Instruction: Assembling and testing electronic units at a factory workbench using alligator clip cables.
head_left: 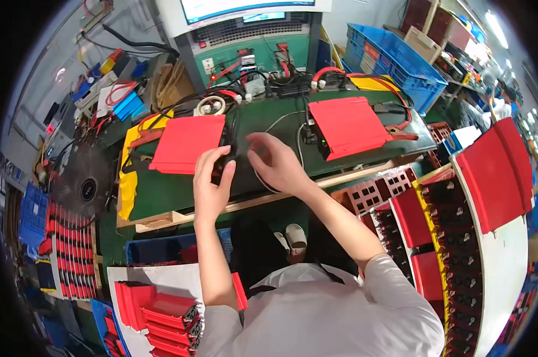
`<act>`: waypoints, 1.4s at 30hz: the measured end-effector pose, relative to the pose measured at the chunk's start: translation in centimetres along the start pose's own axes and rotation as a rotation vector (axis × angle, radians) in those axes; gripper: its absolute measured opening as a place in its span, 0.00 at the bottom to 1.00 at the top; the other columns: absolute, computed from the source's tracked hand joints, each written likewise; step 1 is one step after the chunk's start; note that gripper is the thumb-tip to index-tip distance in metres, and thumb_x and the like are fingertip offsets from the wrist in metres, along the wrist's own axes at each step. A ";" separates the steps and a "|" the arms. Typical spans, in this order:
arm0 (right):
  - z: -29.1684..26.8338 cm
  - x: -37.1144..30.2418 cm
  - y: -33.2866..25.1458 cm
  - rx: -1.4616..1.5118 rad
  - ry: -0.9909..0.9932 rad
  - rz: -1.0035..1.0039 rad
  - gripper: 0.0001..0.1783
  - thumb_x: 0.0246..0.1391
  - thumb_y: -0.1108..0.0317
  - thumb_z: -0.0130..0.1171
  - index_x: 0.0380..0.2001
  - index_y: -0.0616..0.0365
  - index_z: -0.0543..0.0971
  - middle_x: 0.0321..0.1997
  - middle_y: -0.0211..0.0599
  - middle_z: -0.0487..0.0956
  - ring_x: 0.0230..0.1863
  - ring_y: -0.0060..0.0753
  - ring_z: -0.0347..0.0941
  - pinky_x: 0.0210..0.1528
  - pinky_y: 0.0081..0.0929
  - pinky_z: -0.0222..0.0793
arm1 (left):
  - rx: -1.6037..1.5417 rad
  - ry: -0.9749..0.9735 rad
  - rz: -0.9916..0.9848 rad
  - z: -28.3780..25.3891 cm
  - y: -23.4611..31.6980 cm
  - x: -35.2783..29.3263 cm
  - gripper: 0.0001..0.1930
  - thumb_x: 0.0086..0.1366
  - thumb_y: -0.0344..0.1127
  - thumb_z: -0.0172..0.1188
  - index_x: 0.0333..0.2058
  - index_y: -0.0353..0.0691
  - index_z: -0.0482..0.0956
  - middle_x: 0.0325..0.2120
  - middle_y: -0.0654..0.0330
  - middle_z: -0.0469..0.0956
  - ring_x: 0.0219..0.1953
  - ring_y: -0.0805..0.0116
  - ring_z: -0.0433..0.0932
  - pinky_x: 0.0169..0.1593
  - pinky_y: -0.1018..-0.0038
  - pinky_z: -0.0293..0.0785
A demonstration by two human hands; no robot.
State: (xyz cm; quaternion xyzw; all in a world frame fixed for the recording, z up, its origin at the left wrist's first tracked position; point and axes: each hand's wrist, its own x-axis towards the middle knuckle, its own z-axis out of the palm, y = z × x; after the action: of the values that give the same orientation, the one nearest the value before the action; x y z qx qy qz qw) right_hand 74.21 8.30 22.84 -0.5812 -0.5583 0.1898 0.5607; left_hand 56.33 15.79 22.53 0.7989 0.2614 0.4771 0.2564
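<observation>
My left hand is at the right end of a flat red metal-cased unit on the green workbench. Its fingers reach toward black leads by that end, and the thumb stands apart from them. Whether the fingertips touch the unit I cannot tell. My right hand hovers over the bench to the right, fingers loosely curved and thumb apart, with nothing visible in it. A second red unit lies farther right, with a black plug at its left end and a red clamp by its right end.
Cables and a white coil run along the back of the bench, under a monitor. A blue crate stands back right. Stacked red units lie lower left, and racks of red units on the right. A round black fan stands left.
</observation>
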 end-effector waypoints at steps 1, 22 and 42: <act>1.7 1.1 0.3 0.011 -0.024 0.009 0.26 0.60 0.67 0.66 0.59 0.61 0.74 0.44 0.42 0.80 0.32 0.35 0.79 0.39 0.33 0.77 | 0.161 0.030 0.061 -1.5 -0.4 -0.2 0.16 0.66 0.32 0.68 0.52 0.39 0.82 0.49 0.53 0.81 0.54 0.55 0.78 0.58 0.65 0.73; 4.6 7.2 3.8 -0.115 0.312 -0.072 0.06 0.57 0.66 0.60 0.37 0.52 0.83 0.31 0.49 0.85 0.35 0.58 0.83 0.37 0.47 0.78 | 0.387 0.139 0.107 -6.1 -11.0 -0.1 0.15 0.45 0.26 0.76 0.35 0.44 0.89 0.33 0.61 0.78 0.41 0.57 0.75 0.49 0.64 0.73; 1.4 -0.5 -0.3 -0.350 0.151 -0.366 0.16 0.57 0.75 0.63 0.50 0.60 0.80 0.46 0.44 0.82 0.51 0.54 0.76 0.57 0.45 0.70 | 0.538 -0.112 0.057 -2.0 -3.1 0.6 0.43 0.48 0.50 0.80 0.62 0.43 0.74 0.54 0.52 0.75 0.59 0.49 0.72 0.63 0.54 0.67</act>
State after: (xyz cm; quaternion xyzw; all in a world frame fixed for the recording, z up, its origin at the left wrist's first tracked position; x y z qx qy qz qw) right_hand 72.72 8.41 22.45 -0.5710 -0.6352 -0.0580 0.5169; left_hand 54.19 18.77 21.68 0.8704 0.3417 0.3526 0.0356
